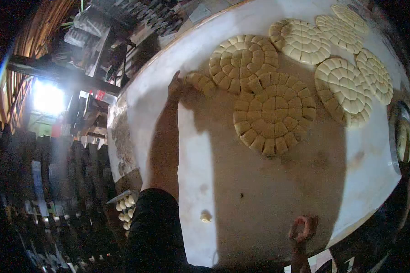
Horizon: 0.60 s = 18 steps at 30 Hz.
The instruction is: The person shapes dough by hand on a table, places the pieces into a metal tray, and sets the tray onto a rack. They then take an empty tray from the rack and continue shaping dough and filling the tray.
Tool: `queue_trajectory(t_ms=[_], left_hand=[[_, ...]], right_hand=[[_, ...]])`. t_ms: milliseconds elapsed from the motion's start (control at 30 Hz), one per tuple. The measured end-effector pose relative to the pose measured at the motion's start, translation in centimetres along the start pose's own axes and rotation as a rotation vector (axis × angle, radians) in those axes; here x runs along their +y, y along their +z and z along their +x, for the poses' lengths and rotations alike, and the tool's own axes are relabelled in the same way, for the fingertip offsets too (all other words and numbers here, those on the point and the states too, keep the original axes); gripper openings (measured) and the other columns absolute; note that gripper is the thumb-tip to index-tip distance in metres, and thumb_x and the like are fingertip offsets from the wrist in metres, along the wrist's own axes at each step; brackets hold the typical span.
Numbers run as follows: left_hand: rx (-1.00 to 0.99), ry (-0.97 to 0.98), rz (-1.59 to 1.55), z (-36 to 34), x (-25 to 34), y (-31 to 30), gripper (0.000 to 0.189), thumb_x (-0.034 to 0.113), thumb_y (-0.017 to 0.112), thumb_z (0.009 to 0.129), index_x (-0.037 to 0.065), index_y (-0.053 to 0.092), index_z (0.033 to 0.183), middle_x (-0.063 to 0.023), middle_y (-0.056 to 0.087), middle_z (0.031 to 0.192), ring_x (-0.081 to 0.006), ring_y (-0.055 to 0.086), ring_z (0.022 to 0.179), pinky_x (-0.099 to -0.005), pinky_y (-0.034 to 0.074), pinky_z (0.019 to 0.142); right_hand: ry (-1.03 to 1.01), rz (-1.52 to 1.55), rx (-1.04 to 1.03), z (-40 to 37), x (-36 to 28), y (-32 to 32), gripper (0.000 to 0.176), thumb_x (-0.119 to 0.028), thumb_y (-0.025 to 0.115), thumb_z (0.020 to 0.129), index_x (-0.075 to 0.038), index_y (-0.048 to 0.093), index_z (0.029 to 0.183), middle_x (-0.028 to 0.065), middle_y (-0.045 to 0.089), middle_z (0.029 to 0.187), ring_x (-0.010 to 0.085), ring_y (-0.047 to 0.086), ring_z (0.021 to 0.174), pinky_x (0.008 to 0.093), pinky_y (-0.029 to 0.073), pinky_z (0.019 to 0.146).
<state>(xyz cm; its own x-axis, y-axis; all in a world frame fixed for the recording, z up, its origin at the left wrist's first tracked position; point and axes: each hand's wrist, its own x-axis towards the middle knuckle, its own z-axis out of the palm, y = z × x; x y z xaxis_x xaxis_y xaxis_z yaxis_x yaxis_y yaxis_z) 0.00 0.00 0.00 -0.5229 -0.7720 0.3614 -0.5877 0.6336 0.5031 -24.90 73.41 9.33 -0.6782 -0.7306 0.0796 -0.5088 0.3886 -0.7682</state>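
My left hand [174,87] is stretched out over the far left part of the pale table [278,191]. Its fingers are extended and apart, just left of a short row of cut dough pieces [201,83]. Beside that row lie two round, flat doughs scored into segments, one farther away [243,63] and one nearer [274,113]. My right hand [304,228] is above the near right part of the table, with thumb and fingers curled into a ring. Nothing shows inside the ring.
More scored dough rounds [344,91] lie at the far right. A small dough lump [206,216] sits near the front. Small dough balls [126,210] are in a container at the lower left. A metal bowl [403,134] stands at the right edge.
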Motion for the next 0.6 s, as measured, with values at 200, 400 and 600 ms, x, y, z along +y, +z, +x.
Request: queue_trajectory(t_ms=[200,400,600], left_hand=[[-0.066,-0.379,-0.177,-6.4,6.2,-1.5,0.055,0.033,0.066,0.089,0.006,0.051,0.134,-0.0149,0.061,0.124,-0.0251,0.057,0.114,-0.0378,0.045,0.099],[0.127,-0.64,-0.475,-34.0,13.3,-1.9,0.067,0.043,0.063,0.09,-0.001,0.042,0.137,-0.0191,0.053,0.13,-0.0301,0.051,0.118,-0.0437,0.043,0.1],[0.248,-0.714,-0.819,-52.3,29.6,-7.3,0.066,0.044,0.063,0.09,-0.001,0.043,0.136,-0.0188,0.054,0.128,-0.0315,0.051,0.117,-0.045,0.043,0.101]], right_hand=[[-0.255,-0.02,0.187,2.8,0.1,0.9,0.036,-0.039,0.06,0.09,-0.005,0.054,0.079,0.0088,0.051,0.073,0.0268,0.049,0.071,0.0406,0.04,0.07],[-0.395,-0.059,0.208,3.3,2.7,1.7,0.033,-0.034,0.064,0.088,-0.003,0.059,0.082,0.0096,0.056,0.077,0.0267,0.053,0.071,0.0381,0.044,0.07],[-0.198,0.343,0.132,-1.2,1.4,4.9,0.027,-0.031,0.058,0.094,-0.005,0.059,0.085,0.0091,0.056,0.079,0.0267,0.054,0.067,0.0397,0.046,0.063]])
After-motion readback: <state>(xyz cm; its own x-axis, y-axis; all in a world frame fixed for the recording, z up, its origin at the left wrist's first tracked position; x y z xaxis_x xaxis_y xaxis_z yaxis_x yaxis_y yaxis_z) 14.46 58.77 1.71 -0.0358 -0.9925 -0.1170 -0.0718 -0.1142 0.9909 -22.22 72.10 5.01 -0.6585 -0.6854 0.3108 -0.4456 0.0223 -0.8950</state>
